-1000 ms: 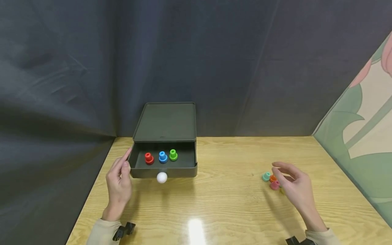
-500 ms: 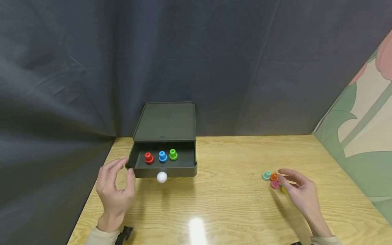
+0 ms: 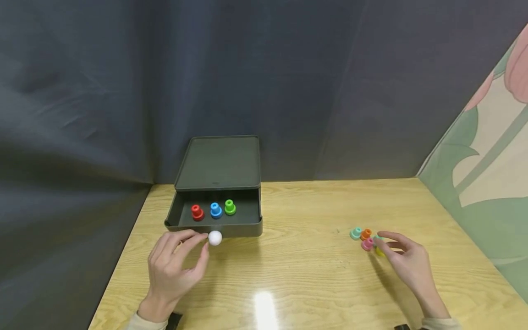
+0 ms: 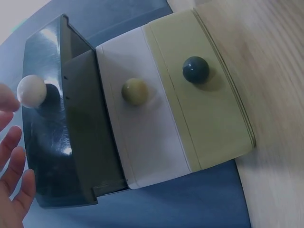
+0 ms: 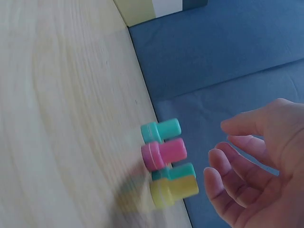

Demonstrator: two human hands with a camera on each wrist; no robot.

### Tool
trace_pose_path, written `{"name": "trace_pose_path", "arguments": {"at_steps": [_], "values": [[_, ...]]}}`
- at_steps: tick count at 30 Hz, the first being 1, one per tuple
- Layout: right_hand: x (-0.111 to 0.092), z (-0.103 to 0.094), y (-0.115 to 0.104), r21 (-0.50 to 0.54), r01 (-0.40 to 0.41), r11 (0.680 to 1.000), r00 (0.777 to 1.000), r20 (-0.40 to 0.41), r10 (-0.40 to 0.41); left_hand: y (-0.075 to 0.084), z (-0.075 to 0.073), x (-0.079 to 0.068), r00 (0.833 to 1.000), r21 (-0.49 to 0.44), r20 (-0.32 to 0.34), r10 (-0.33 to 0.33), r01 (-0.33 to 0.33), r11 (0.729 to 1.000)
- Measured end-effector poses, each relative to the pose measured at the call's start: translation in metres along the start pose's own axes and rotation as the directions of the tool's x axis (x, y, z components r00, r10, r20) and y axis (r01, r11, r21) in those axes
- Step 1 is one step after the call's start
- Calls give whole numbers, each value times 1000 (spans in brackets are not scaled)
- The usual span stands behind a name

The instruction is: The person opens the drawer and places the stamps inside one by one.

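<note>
My left hand has its fingertips right at the white knob of a dark drawer, which is pulled out of a small cabinet. A red peg, a blue peg and a green peg stand inside that drawer. Over on the right, my right hand hovers with loosely bent fingers above a cluster of stepped plastic pegs: teal, pink, yellow and orange. Nothing shows between its fingers.
Below the dark drawer, the cabinet has a white drawer and a yellow-green drawer, both pushed in, each with a round knob. Dark cloth hangs behind the wooden table. A flower-patterned panel borders the right side.
My left hand has left the drawer's left side and moved right and down to the white knob. My right hand has shifted slightly right over the pegs. The drawer stays pulled out.
</note>
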State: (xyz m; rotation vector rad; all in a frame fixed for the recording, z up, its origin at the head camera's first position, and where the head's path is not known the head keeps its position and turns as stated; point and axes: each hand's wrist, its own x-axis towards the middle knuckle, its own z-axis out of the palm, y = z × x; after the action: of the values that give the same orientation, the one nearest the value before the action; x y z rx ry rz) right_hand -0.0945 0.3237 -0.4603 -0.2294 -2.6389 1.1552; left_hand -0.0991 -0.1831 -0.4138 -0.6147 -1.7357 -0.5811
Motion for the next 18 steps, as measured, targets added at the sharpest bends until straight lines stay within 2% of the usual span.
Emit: {"name": "trace_pose_path", "arguments": {"at_steps": [6, 11, 14, 18], "values": [[-1, -8, 8, -50, -45, 998, 999, 8, 45, -4, 1, -7, 997, 14, 66, -46, 46, 999], [-2, -14, 15, -80, -61, 995, 997, 47, 65, -8, 2, -11, 993, 14, 98, -73, 72, 997], [-4, -16, 19, -90, -70, 993, 995, 72, 76, -7, 2, -11, 994, 4, 91, -65, 65, 998], [-5, -18, 22, -96, -70, 993, 993, 90, 78, -3, 5, -8, 997, -27, 78, -18, 20, 999]]}}
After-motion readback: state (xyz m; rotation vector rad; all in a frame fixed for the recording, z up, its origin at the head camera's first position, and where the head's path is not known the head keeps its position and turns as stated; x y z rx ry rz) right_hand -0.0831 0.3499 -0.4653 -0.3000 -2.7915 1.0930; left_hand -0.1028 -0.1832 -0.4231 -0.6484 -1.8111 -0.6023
